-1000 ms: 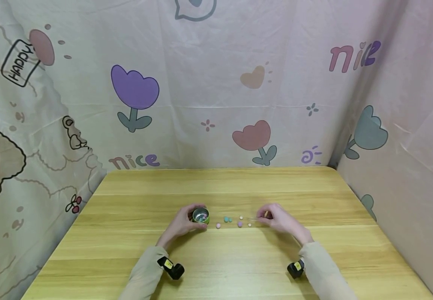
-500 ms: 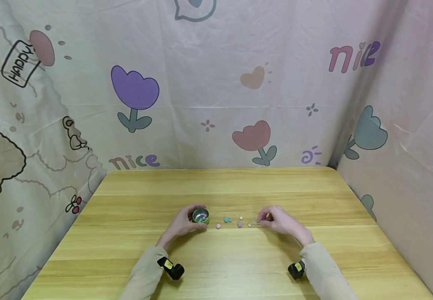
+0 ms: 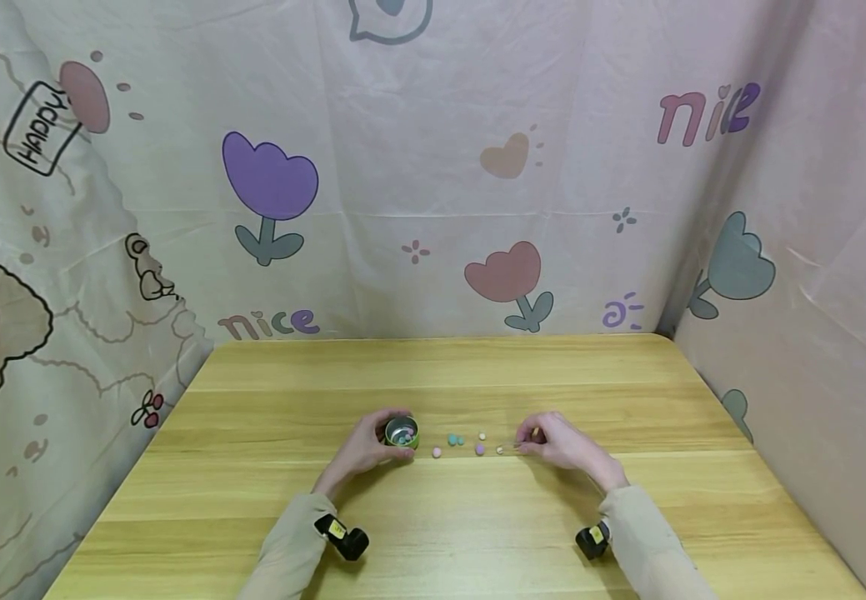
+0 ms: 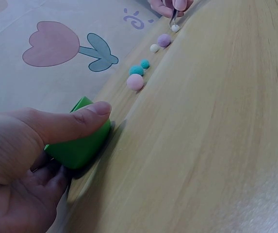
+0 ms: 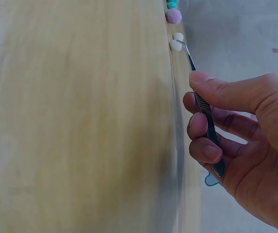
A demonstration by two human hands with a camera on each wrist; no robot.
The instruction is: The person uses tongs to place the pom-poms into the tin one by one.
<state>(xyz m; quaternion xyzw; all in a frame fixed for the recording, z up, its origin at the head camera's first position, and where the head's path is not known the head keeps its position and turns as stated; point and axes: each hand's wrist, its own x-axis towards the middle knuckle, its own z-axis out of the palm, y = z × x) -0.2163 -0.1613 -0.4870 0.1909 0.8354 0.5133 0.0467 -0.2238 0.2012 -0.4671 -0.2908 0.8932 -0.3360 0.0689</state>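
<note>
My left hand (image 3: 365,444) grips a small green tin (image 4: 83,145) standing on the table, thumb on the near side and fingers behind. Several little coloured balls lie inside it in the head view. My right hand (image 5: 240,126) pinches metal tweezers (image 5: 207,114) between thumb and fingers. Their bent tips are right at a white pom-pom (image 5: 175,45) on the table. A second white pom-pom (image 4: 154,48), a purple one (image 4: 164,40), two teal ones (image 4: 136,71) and a pink one (image 4: 135,82) lie between the hands.
The wooden table (image 3: 433,525) runs back to a printed cloth (image 3: 402,167) hung behind it. More of this cloth hangs at both sides. A black wrist camera (image 3: 342,536) sits on the left sleeve, another camera (image 3: 593,540) on the right.
My right hand has shifted slightly right and towards me, bringing the tweezer tips to the nearer white pom-pom. The left hand and the tin have stayed put.
</note>
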